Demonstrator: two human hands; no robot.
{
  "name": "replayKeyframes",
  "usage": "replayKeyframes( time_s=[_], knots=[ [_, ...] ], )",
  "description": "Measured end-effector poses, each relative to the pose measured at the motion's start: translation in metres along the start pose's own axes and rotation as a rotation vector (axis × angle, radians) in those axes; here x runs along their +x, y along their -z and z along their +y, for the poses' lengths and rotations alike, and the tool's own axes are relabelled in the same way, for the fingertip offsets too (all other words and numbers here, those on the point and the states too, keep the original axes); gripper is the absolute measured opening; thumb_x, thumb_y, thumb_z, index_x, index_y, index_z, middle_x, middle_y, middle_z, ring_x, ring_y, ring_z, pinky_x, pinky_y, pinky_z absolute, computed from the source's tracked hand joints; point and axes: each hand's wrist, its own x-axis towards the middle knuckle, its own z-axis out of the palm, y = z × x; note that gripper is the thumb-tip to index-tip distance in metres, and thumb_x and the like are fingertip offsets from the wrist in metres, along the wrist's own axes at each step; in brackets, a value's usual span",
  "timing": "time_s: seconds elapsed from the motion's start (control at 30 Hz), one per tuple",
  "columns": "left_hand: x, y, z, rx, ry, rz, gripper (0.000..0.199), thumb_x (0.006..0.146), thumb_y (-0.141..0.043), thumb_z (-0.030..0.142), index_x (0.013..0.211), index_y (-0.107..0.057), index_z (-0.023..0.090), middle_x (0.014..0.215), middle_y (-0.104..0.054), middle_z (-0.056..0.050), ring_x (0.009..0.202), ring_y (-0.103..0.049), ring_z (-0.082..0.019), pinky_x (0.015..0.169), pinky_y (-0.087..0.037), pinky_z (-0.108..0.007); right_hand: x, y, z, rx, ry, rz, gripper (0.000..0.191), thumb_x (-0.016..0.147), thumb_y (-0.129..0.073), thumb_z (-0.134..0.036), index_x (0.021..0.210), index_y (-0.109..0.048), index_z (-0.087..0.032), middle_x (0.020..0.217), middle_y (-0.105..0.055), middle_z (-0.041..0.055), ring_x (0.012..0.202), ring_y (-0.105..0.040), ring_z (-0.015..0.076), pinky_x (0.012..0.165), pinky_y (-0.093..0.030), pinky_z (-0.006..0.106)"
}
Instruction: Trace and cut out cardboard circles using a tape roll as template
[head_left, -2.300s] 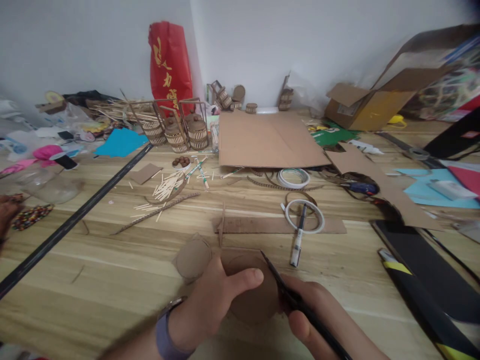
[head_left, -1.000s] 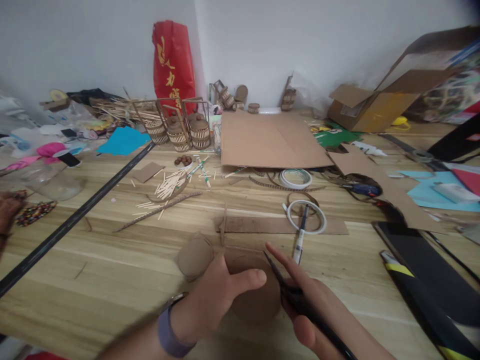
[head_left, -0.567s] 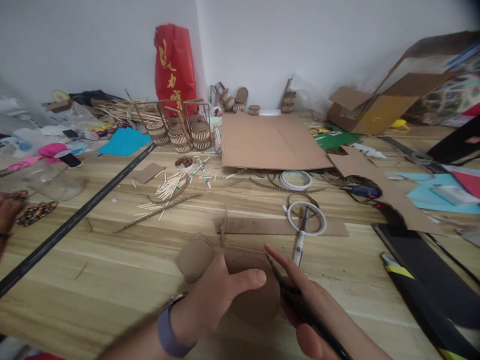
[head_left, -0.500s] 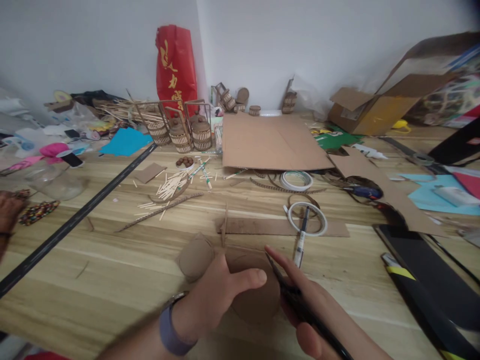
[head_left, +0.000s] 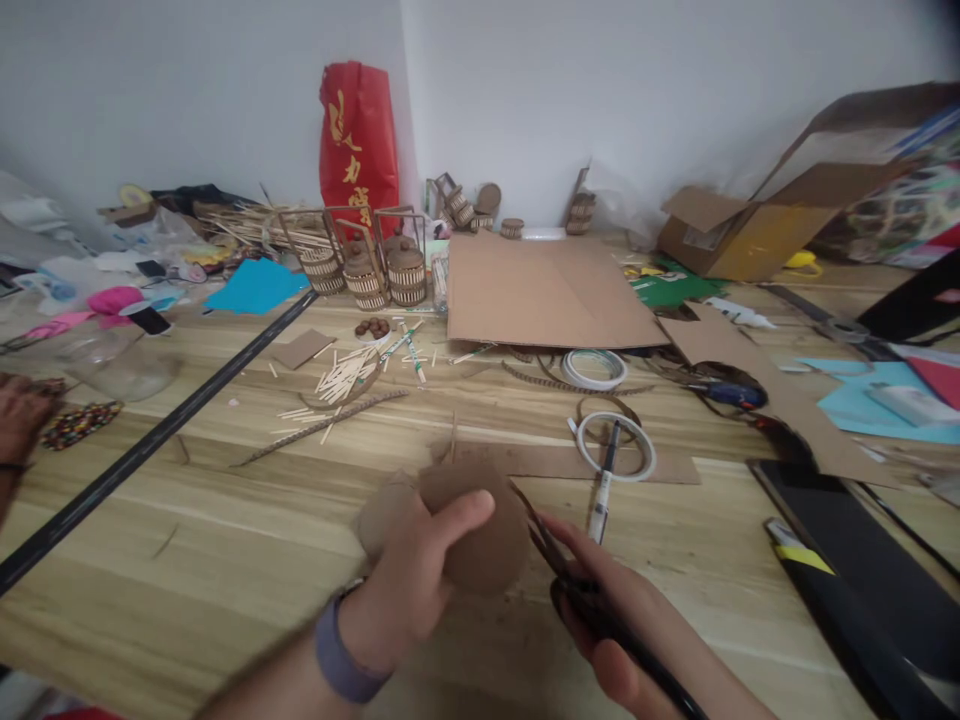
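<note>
My left hand [head_left: 412, 570] grips a rounded brown cardboard piece [head_left: 487, 545], thumb on top, above the table near the bottom centre. In my right hand [head_left: 607, 610] are black-handled scissors [head_left: 551, 555], their blades parted and pointing up-left beside the piece's right edge. Partly behind my left hand lies another roundish cardboard piece [head_left: 379, 515]. A cardboard strip [head_left: 540, 462] rests beyond my hands, with a white tape ring [head_left: 651, 455] and a pen [head_left: 600, 505] over its right part.
Small baskets [head_left: 366, 282], scattered sticks [head_left: 345, 375] and a large cardboard sheet [head_left: 547, 290] are farther back. At right lie a black-and-yellow cutter [head_left: 817, 600] and a dark flat object [head_left: 847, 550]. Another person's hand [head_left: 22, 410] shows at the left edge.
My left hand has moved slightly left, and the cardboard piece has turned and shifted up-left, away from the blades. The scissors' blades now look wider apart.
</note>
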Motion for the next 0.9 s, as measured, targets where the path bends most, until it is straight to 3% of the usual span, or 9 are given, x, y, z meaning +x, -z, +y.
replayKeyframes(
  time_s=[0.03,0.13,0.27,0.43,0.5,0.6,0.7,0.8,0.9],
  knots=[
    [0.004,0.002,-0.002,0.016,-0.008,0.062,0.039,0.089,-0.058,0.048,0.089,-0.081,0.017,0.097,-0.083,-0.008,0.100,-0.077,-0.025,0.082,-0.062,-0.028,0.001,0.001,0.000,0.017,0.015,-0.010,0.109,0.067,-0.053,-0.098,0.149,-0.058,-0.026,0.069,-0.064,0.0029,0.058,-0.057,0.0212,0.058,-0.046,0.033],
    [0.016,0.003,-0.010,-0.009,0.018,0.133,0.041,0.084,-0.069,0.047,0.111,-0.075,0.016,0.108,-0.082,-0.010,0.103,-0.077,-0.029,0.088,-0.061,-0.036,0.006,0.007,-0.004,0.168,0.033,-0.072,0.098,0.077,-0.053,-0.092,0.146,-0.060,-0.022,0.060,-0.058,-0.0007,0.048,-0.046,0.0157,0.050,-0.038,0.029],
    [0.027,0.001,-0.024,0.192,0.064,0.123,0.068,0.075,-0.081,0.038,0.135,-0.057,0.019,0.117,-0.076,-0.012,0.115,-0.070,-0.035,0.097,-0.056,-0.049,0.008,0.011,-0.017,0.610,-0.124,-0.031,0.085,0.082,-0.056,-0.086,0.137,-0.065,-0.021,0.058,-0.056,-0.0046,0.040,-0.048,0.0109,0.045,-0.039,0.025],
    [0.021,0.002,-0.030,0.497,-0.398,0.191,0.047,0.089,-0.065,0.036,0.132,-0.060,0.019,0.144,-0.058,-0.017,0.140,-0.048,-0.035,0.117,-0.035,-0.058,0.012,0.005,-0.023,0.765,-0.180,0.028,0.072,0.083,-0.067,-0.076,0.127,-0.072,-0.019,0.051,-0.063,-0.0018,0.041,-0.060,0.0155,0.044,-0.043,0.025],
    [0.011,-0.001,-0.025,0.539,-0.551,0.147,0.035,0.096,-0.058,0.037,0.127,-0.063,0.020,0.142,-0.059,-0.016,0.139,-0.048,-0.033,0.117,-0.035,-0.056,0.014,0.003,-0.020,0.749,-0.162,0.013,0.077,0.079,-0.068,-0.080,0.125,-0.073,-0.019,0.049,-0.062,-0.0011,0.041,-0.060,0.0177,0.043,-0.044,0.026],
    [-0.004,-0.011,-0.020,0.410,-0.349,-0.255,0.045,0.102,-0.051,0.048,0.137,-0.057,0.020,0.104,-0.074,-0.010,0.094,-0.070,-0.024,0.086,-0.055,-0.039,0.016,-0.001,-0.013,0.654,-0.132,0.060,0.083,0.075,-0.065,-0.085,0.125,-0.073,-0.020,0.048,-0.059,-0.0016,0.045,-0.058,0.0185,0.047,-0.045,0.027],
    [-0.010,-0.022,-0.024,0.173,-0.031,-0.533,0.062,0.099,-0.046,0.065,0.138,-0.057,0.017,0.077,-0.068,-0.002,0.056,-0.059,-0.015,0.049,-0.045,-0.024,0.016,-0.004,-0.002,0.488,-0.089,0.173,0.080,0.078,-0.059,-0.086,0.124,-0.073,-0.022,0.060,-0.064,0.0005,0.051,-0.054,0.0164,0.048,-0.041,0.026],
    [-0.008,-0.026,-0.027,0.015,0.043,-0.529,0.064,0.095,-0.050,0.070,0.128,-0.065,0.017,0.070,-0.061,0.001,0.045,-0.048,-0.009,0.042,-0.035,-0.020,0.015,-0.002,0.009,0.239,0.025,0.230,0.075,0.084,-0.052,-0.085,0.116,-0.074,-0.022,0.071,-0.068,0.0034,0.055,-0.051,0.0163,0.049,-0.041,0.027],
    [-0.005,-0.020,-0.020,0.067,0.013,-0.379,0.062,0.095,-0.051,0.069,0.113,-0.071,0.014,0.062,-0.055,0.003,0.043,-0.044,-0.009,0.042,-0.033,-0.020,0.017,0.006,0.011,-0.004,0.207,0.080,0.070,0.088,-0.047,-0.085,0.094,-0.074,-0.021,0.067,-0.062,0.0031,0.058,-0.051,0.0178,0.053,-0.043,0.029]
  ],
)
